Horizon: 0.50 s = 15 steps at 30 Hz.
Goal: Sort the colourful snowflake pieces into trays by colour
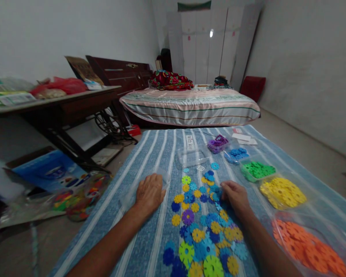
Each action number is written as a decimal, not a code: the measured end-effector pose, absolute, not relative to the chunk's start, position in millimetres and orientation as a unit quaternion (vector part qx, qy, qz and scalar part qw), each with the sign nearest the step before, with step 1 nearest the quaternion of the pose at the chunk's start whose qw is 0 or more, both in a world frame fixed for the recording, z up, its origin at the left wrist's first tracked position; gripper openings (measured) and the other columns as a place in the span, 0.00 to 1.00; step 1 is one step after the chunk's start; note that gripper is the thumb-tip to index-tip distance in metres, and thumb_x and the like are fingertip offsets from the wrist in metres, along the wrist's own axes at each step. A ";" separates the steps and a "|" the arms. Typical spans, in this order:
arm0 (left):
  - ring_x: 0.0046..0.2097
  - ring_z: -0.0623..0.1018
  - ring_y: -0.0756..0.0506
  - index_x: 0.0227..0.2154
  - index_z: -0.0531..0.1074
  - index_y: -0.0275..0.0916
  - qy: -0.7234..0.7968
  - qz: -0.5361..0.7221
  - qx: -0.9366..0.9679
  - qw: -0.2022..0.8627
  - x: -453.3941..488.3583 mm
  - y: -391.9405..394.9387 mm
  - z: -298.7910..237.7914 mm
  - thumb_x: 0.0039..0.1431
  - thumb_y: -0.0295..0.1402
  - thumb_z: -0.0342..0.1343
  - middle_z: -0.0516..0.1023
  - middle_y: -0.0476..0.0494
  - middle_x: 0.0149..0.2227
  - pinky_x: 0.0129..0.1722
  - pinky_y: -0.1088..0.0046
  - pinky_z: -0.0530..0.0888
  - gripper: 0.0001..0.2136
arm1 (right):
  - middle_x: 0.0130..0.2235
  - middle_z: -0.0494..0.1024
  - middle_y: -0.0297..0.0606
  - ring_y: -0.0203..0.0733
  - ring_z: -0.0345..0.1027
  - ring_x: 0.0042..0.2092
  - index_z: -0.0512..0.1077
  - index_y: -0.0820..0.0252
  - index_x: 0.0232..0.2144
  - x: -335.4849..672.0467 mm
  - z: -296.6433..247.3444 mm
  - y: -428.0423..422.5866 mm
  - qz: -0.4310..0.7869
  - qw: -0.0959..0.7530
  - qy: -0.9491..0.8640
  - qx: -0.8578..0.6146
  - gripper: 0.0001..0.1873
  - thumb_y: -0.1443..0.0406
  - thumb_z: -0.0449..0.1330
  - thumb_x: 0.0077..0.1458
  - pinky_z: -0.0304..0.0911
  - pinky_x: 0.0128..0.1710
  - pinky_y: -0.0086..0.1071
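Observation:
My left hand (150,190) lies palm down on a clear plastic container (129,192), fingers lying over its far end. To its right, loose notched plastic discs are strewn over the striped cloth: blue discs (205,249), yellow discs (198,235), lime-green discs (186,252) and a purple disc (188,217). At the right edge of this pile is my right hand (235,195), its fingers curled in against the blue discs. Whatever its fingertips pinch is hidden.
Along the right stand clear tubs of purple pieces (218,143), blue pieces (237,154), green pieces (258,169), yellow pieces (283,192) and orange pieces (308,246). Another clear tub (192,157) sits behind the pile. Beyond are a bed (190,105) and a sewing-machine table (60,102).

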<state>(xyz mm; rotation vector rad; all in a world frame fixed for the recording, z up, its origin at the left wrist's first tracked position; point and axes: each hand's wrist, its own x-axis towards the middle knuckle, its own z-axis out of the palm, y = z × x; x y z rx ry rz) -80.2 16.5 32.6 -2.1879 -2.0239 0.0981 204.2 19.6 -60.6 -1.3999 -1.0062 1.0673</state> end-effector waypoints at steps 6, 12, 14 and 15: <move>0.42 0.77 0.38 0.32 0.73 0.36 -0.667 0.016 -0.741 0.070 -103.6 41.5 21.1 0.57 0.24 0.47 0.78 0.36 0.38 0.45 0.60 0.68 0.09 | 0.15 0.70 0.34 0.34 0.59 0.18 0.74 0.60 0.24 206.8 -62.2 18.6 0.450 0.531 -0.432 -0.573 0.22 0.47 0.64 0.43 0.57 0.18 0.27; 0.49 0.74 0.37 0.38 0.72 0.37 -0.674 0.000 -0.732 0.100 -117.6 61.4 24.1 0.56 0.24 0.48 0.77 0.37 0.43 0.53 0.56 0.64 0.10 | 0.15 0.70 0.34 0.34 0.60 0.18 0.74 0.62 0.24 208.4 -56.3 15.5 0.450 0.534 -0.429 -0.573 0.23 0.46 0.65 0.41 0.58 0.19 0.27; 0.53 0.71 0.36 0.43 0.71 0.35 -0.664 -0.014 -0.738 0.121 -114.9 52.3 25.9 0.58 0.26 0.48 0.74 0.34 0.49 0.55 0.55 0.62 0.12 | 0.15 0.70 0.34 0.34 0.60 0.18 0.74 0.62 0.24 209.3 -55.7 15.0 0.452 0.533 -0.429 -0.572 0.23 0.46 0.65 0.41 0.58 0.19 0.27; 0.54 0.70 0.35 0.45 0.71 0.34 -0.655 -0.025 -0.744 0.130 -113.1 45.6 26.7 0.59 0.27 0.48 0.73 0.33 0.52 0.55 0.55 0.61 0.13 | 0.15 0.70 0.34 0.34 0.60 0.18 0.74 0.62 0.24 209.8 -55.9 14.9 0.452 0.535 -0.429 -0.570 0.24 0.46 0.65 0.41 0.58 0.19 0.27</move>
